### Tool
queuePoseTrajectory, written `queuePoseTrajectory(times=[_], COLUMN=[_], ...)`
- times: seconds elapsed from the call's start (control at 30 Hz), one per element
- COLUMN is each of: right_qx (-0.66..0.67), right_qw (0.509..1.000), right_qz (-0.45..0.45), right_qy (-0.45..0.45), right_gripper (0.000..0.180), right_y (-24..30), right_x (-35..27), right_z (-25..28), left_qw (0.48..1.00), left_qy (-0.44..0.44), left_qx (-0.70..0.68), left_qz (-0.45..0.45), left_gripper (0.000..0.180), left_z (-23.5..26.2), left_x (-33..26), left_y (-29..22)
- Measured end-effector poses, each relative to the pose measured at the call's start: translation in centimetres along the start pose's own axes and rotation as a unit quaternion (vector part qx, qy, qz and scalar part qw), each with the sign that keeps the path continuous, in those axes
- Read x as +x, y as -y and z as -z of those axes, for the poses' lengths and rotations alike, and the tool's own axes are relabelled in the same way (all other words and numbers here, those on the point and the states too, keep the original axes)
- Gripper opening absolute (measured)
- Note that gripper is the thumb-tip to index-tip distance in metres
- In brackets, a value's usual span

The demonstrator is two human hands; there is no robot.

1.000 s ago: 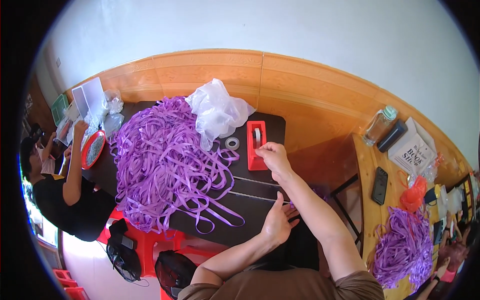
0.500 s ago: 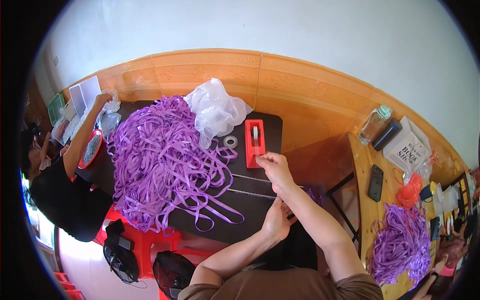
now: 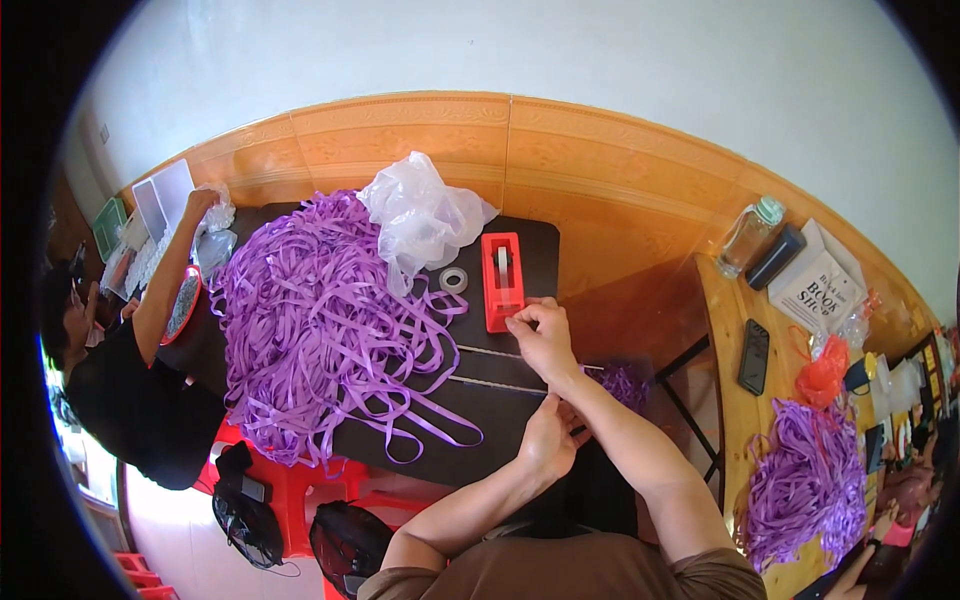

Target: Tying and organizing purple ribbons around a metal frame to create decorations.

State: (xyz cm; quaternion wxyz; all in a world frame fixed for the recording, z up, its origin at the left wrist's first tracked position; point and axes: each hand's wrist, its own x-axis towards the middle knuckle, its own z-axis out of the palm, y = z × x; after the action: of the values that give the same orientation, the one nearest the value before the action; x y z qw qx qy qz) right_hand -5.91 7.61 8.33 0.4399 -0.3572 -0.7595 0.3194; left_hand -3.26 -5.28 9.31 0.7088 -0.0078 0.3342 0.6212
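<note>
My right hand pinches at the near end of a red tape dispenser, its fingertips on the end of the clear tape. Below it, at the table's near edge, my left hand has its fingers closed by the end of a thin pale strip. What those fingers hold is partly hidden by my right forearm. A second thin strip runs alongside, passing under my right wrist. To the left lies a big heap of purple ribbons, with loose loops reaching toward the strips.
A tape roll and a crumpled clear plastic bag lie beside the heap on the dark table. At left a person in black reaches over a red bowl. On the wooden table rest a phone and more purple ribbons.
My view has shifted slightly. The right hand stays at the dispenser's near end with its fingers curled a little differently; the left hand has barely moved.
</note>
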Motion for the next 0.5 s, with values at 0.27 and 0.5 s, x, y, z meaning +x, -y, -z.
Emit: queuePoseTrajectory(times=[0.27, 0.5], right_qx=[0.028, 0.193], right_qw=[0.995, 0.895], right_qz=[-0.027, -0.157], right_qy=[0.087, 0.37], right_gripper=[0.007, 0.01], right_y=[-2.2, -2.2], right_x=[-0.2, 0.5], right_z=[3.5, 14.6], left_qw=[0.999, 0.999], left_qy=[0.006, -0.008], left_qx=[0.006, 0.041], left_qz=[0.032, 0.033], left_gripper=[0.057, 0.059], left_z=[0.9, -0.2], left_x=[0.7, 0.0], left_y=[-0.2, -0.7])
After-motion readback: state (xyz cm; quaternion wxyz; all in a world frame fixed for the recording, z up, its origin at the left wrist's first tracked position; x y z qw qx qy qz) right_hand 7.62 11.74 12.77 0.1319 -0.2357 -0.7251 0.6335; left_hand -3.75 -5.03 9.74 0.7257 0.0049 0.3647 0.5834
